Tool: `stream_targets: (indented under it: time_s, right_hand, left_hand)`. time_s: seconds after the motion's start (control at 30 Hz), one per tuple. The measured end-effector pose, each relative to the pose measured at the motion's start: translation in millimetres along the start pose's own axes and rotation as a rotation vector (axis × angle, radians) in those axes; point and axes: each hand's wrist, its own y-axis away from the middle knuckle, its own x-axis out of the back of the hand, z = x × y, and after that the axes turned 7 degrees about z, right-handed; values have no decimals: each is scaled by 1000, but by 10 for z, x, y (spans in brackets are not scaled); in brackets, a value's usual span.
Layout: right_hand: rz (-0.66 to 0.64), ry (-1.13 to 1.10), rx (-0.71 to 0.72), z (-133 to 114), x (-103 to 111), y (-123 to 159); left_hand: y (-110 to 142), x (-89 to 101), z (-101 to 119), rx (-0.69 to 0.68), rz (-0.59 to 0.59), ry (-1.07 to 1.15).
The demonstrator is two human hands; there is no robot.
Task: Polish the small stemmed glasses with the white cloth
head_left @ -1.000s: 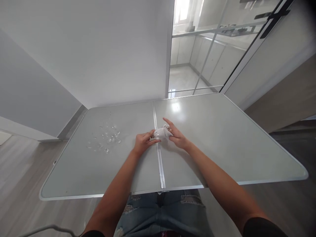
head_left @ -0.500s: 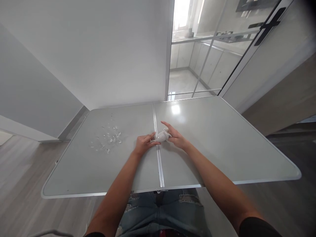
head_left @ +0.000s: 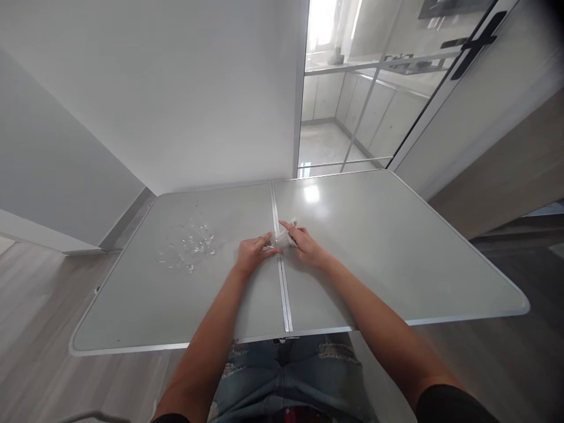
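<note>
My left hand (head_left: 254, 252) is closed around the near-left end of a small clear, glass-like object (head_left: 277, 238). Its thumb and fingertips hold it just above the table's middle seam. My right hand (head_left: 304, 242) presses a crumpled white cloth or tissue (head_left: 286, 236) against that object, with the index finger reaching over the top. Between the fingers the object's full shape is hidden. To the left of my left hand, several transparent, shiny pieces (head_left: 194, 241) lie in a loose group; their exact kind is hard to make out.
Under my hands stands a pale folding table (head_left: 374, 258) with a metal rim and a metal centre seam (head_left: 284, 294). A white wall (head_left: 220, 106) rises along its far edge. Behind the right half is a glass-paned door (head_left: 343, 117).
My right hand has shifted slightly left, its index finger now bent over the white cloth instead of raised. Less of the white material shows. The left hand has moved slightly left in view.
</note>
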Motion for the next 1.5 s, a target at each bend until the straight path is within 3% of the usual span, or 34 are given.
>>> stream_targets:
  time_s: [0.1, 0.17, 0.3, 0.4, 0.53, 0.67, 0.8, 0.97, 1.1, 1.23, 1.33, 1.5]
  right_hand:
    - [-13, -343, -92, 23, 18, 24]
    - [1, -450, -128, 34, 35, 41]
    - [53, -199, -70, 41, 33, 45]
    - [18, 1, 4, 4, 21, 26]
    - [-12, -103, -42, -70, 39, 2]
    - [80, -337, -70, -87, 19, 18]
    - [178, -209, -2, -46, -60, 16]
    - [69, 8, 26, -13, -42, -27]
    - [49, -205, -76, -48, 31, -37]
    - [199, -499, -173, -78, 20, -22]
    - [285, -469, -147, -46, -50, -11]
    - [153, -337, -92, -15, -79, -23]
  left_hand:
    - [-2, 2, 5, -1, -26, 60]
    - [-6, -3, 39, 5, -21, 58]
    - [-4, -7, 113, 13, -6, 13]
    - [15, 5, 122, 17, 23, -7]
    - [34, 1, 95, 9, 38, 44]
    - [15, -45, 66, -6, 123, 92]
    - [-12, -81, 46, 0, 260, -1]
    - [5, -73, 44, -52, 135, -37]
    - [20, -69, 27, -54, 65, 37]
    - [-3, -68, 18, 17, 114, 72]
    - [-26, -57, 39, 31, 180, 50]
    - [-17, -41, 89, -44, 71, 45]
